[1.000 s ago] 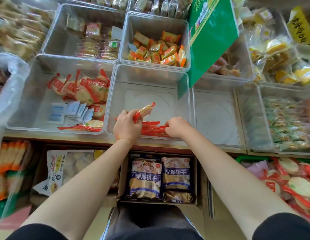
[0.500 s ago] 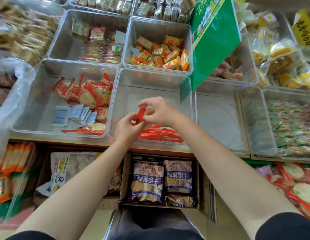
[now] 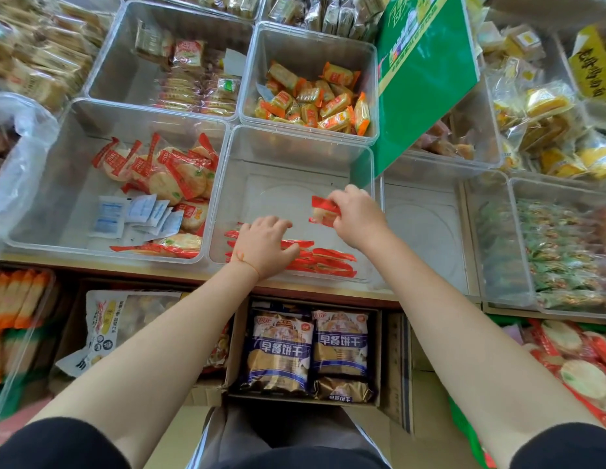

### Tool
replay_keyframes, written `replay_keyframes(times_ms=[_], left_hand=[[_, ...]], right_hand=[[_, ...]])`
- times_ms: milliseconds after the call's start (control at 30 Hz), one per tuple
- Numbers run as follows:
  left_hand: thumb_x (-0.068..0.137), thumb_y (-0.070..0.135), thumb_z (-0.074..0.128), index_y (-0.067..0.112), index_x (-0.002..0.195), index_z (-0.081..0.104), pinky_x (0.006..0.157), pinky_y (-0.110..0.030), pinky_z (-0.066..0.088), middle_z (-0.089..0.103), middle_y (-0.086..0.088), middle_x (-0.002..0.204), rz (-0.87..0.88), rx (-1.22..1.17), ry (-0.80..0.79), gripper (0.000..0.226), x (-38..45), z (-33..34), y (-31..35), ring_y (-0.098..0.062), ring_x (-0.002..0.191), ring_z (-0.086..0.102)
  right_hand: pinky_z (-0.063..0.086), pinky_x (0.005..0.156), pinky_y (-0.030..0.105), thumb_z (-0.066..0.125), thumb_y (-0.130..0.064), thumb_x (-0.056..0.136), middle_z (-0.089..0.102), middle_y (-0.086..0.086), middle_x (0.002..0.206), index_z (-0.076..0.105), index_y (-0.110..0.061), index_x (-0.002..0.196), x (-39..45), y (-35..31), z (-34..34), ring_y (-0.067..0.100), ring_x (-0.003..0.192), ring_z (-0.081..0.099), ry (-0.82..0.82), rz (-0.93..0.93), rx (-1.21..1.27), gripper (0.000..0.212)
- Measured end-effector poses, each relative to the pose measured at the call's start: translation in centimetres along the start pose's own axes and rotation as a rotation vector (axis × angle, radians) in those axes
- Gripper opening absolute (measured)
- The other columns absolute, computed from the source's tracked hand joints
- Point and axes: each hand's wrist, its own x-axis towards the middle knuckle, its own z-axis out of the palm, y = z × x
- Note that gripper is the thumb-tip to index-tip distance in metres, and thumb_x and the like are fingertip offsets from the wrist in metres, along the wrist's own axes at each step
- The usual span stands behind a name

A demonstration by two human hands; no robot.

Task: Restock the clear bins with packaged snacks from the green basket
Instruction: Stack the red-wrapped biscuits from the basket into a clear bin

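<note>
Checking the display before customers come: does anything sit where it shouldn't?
Yes: small white and blue sachets lie loose in the left clear bin beside the red round cracker packs, unlike its other stock.

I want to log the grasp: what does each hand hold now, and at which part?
The right hand pinches a red-wrapped snack packet at its right end. The left hand rests on the packets in the bin, gripping nothing visibly.

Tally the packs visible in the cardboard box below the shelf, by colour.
Blue packs: 2
Gold packs: 1
Total: 3
</note>
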Motion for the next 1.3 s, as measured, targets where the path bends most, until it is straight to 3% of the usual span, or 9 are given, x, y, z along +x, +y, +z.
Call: replay_keyframes(times_ms=[200,467,600,700,767,867,1000,1167,1300], left_hand=[[0.094,0.052,0.032,0.024,0.136,0.052,0.105,-0.043,0.033,0.058,-0.002,0.135,0.061,0.123,-0.204,0.054,1.5,0.8,1.4,-0.023,0.123,0.052],[0.088,0.058,0.024,0.022,0.115,0.065,0.096,-0.040,0.040,0.070,0.000,0.108,0.079,0.145,-0.096,0.061,1.1,1.1,1.4,-0.020,0.098,0.063],[0.094,0.054,0.032,0.019,0.117,0.065,0.095,-0.039,0.041,0.070,-0.001,0.107,0.103,0.143,-0.042,0.053,1.0,1.1,1.4,-0.019,0.097,0.063],[0.094,0.052,0.036,0.017,0.115,0.066,0.094,-0.039,0.042,0.070,-0.002,0.105,0.113,0.130,0.028,0.051,1.0,1.2,1.3,-0.021,0.097,0.063],[0.093,0.048,0.037,0.016,0.110,0.068,0.090,-0.038,0.044,0.070,-0.002,0.100,0.125,0.134,0.105,0.047,0.9,1.3,1.2,-0.022,0.093,0.063],[0.089,0.041,0.039,0.013,0.094,0.070,0.075,-0.037,0.046,0.068,-0.004,0.086,0.157,0.135,0.234,0.042,0.1,0.9,1.1,-0.026,0.081,0.062],[0.085,0.034,0.048,0.013,0.078,0.070,0.060,-0.032,0.041,0.064,-0.004,0.072,0.127,-0.014,0.399,0.031,-2.1,0.1,3.8,-0.027,0.069,0.058],[0.091,0.030,0.052,0.015,0.071,0.058,0.054,-0.028,0.029,0.054,0.002,0.065,0.152,-0.100,0.220,0.025,-5.9,0.5,12.4,-0.024,0.060,0.051],[0.091,0.027,0.054,0.015,0.084,0.068,0.060,-0.030,0.042,0.066,-0.002,0.077,0.163,-0.122,0.088,0.020,-6.7,4.0,20.5,-0.025,0.074,0.060]], right_hand=[[0.045,0.091,0.041,0.052,-0.009,0.094,0.058,0.008,0.111,0.062,-0.015,0.115,-1.2,0.0,2.4,0.030,0.109,0.054,-0.209,-0.037,-0.255,0.024],[0.044,0.067,0.033,0.049,-0.007,0.092,0.064,0.007,0.104,0.061,-0.014,0.110,-1.3,0.2,4.2,0.025,0.087,0.057,-0.399,0.054,-0.204,0.023],[0.047,0.068,0.033,0.047,-0.011,0.093,0.064,0.007,0.107,0.063,-0.014,0.113,-1.4,0.4,4.6,0.025,0.090,0.059,-0.350,0.101,-0.121,0.026],[0.049,0.090,0.041,0.043,-0.011,0.094,0.059,0.007,0.123,0.060,-0.012,0.126,-2.2,0.5,4.1,0.026,0.114,0.052,-0.256,0.095,0.013,0.037],[0.047,0.095,0.040,0.043,-0.011,0.096,0.060,0.006,0.123,0.063,-0.011,0.124,-3.3,0.1,3.4,0.023,0.119,0.049,-0.107,0.041,0.155,0.034],[0.049,0.079,0.034,0.047,-0.009,0.096,0.066,0.004,0.101,0.069,-0.010,0.103,-6.1,-1.2,2.4,0.019,0.097,0.057,0.158,-0.011,0.351,0.024],[0.050,0.066,0.031,0.049,-0.007,0.094,0.067,0.000,0.086,0.071,-0.012,0.092,-11.0,-0.8,3.1,0.017,0.079,0.060,0.233,0.086,0.530,0.022],[0.044,0.066,0.028,0.047,-0.012,0.094,0.067,-0.003,0.086,0.070,-0.017,0.094,-18.0,4.7,4.6,0.015,0.077,0.058,0.065,0.354,0.630,0.024],[0.047,0.075,0.031,0.048,-0.013,0.092,0.071,-0.002,0.097,0.071,-0.023,0.090,-21.8,13.0,4.3,0.020,0.087,0.060,0.020,0.418,0.614,0.025]])
